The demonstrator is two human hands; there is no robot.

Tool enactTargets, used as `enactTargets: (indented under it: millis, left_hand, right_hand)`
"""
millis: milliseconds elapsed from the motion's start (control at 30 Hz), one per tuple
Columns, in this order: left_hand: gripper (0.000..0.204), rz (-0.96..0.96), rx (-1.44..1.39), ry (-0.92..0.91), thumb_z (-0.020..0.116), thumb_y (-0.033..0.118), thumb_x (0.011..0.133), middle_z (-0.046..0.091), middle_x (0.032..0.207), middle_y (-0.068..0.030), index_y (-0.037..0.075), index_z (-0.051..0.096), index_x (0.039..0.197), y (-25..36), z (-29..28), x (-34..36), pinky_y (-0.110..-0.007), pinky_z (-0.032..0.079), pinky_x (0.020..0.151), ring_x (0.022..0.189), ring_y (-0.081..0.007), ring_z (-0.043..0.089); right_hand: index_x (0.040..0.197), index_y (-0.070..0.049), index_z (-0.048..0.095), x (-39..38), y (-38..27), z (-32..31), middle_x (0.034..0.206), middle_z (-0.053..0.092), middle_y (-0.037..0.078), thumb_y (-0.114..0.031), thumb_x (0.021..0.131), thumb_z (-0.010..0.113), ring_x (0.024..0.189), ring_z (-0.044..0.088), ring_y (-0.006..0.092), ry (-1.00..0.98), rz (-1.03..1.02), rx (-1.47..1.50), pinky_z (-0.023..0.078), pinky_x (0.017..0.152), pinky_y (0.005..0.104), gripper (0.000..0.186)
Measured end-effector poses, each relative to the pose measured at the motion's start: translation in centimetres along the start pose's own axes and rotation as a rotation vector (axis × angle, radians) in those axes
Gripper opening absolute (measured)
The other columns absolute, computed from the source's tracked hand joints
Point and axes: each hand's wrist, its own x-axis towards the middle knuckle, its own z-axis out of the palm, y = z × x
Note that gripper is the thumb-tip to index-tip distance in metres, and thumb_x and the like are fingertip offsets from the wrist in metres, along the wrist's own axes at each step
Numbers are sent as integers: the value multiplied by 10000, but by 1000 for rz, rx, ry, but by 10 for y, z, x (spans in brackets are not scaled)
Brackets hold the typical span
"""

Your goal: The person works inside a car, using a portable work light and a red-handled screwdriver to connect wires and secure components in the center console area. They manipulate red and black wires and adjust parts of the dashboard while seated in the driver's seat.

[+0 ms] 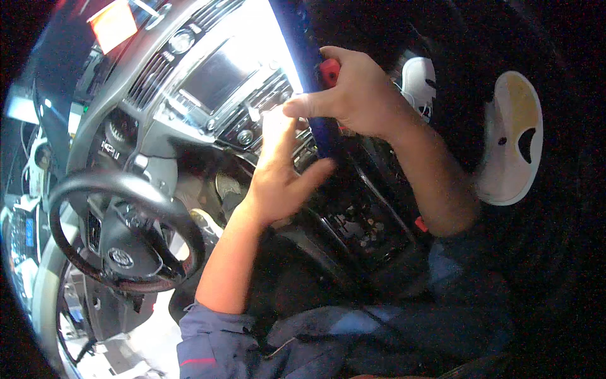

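Note:
My right hand (363, 91) is wrapped round a long dark-blue work lamp (304, 54) with a red part near the grip. Strong white light pours from the lamp's left side over the centre dashboard. My left hand (278, 177) reaches up toward the control panel (252, 104) below the dashboard screen (214, 79). Its thumb stands apart from the outstretched fingers, near the lamp's lower end. Glare washes out those fingertips, so whether they touch the panel or the lamp cannot be made out.
A black steering wheel (123, 182) stands at the left. Below my hands runs the dark centre console (363, 230). Off to the right are a white and yellow rounded thing (521, 107) and a smaller white one (416, 79). Deep shadow covers the right side.

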Motion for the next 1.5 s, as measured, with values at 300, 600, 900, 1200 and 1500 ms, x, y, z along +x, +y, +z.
enactTargets:
  millis: [300, 600, 900, 1200, 1500]
  left_hand:
    - [407, -174, 915, -212, 556, 314, 997, 671, 1192, -241, -37, 666, 1172, -203, 59, -30, -498, 494, 988, 1077, -398, 653]
    - [295, -348, 1109, -239, 583, 363, 1001, 711, 795, -114, 88, 673, 942, -200, 63, -21, -443, 570, 683, 723, -303, 718]
    - [237, -283, 1118, -206, 589, 303, 988, 720, 757, -120, 105, 713, 1031, -178, 44, -18, -442, 564, 637, 666, -303, 712]
    - [539, -173, 973, -71, 576, 659, 914, 693, 714, -145, 141, 719, 954, -179, 45, -18, -443, 548, 590, 635, -312, 702]
    - [100, -38, 1002, -136, 688, 220, 886, 703, 772, -7, 149, 746, 925, -140, 57, 0, -306, 576, 613, 655, -177, 685]
  right_hand:
    - [1141, 2, 700, -12, 30, -49, 954, 748, 161, -142, 664, 857, 857, 725, 234, -159, 10, -354, 569, 825, 361, 523]
    - [1161, 6, 694, -8, 20, -50, 966, 752, 160, -171, 663, 881, 859, 727, 237, -233, 0, -223, 571, 824, 364, 561]
    - [1181, -10, 699, -13, 14, -51, 1009, 750, 202, -212, 650, 896, 901, 745, 304, -225, -69, -293, 579, 855, 401, 601]
    - [1082, -2, 714, -4, 33, -43, 1020, 743, 223, -296, 639, 889, 950, 733, 367, -230, 40, -345, 570, 873, 437, 560]
    - [1131, 9, 712, 6, 60, -29, 1014, 751, 214, -281, 610, 876, 933, 738, 352, -233, 114, -378, 578, 850, 426, 618]
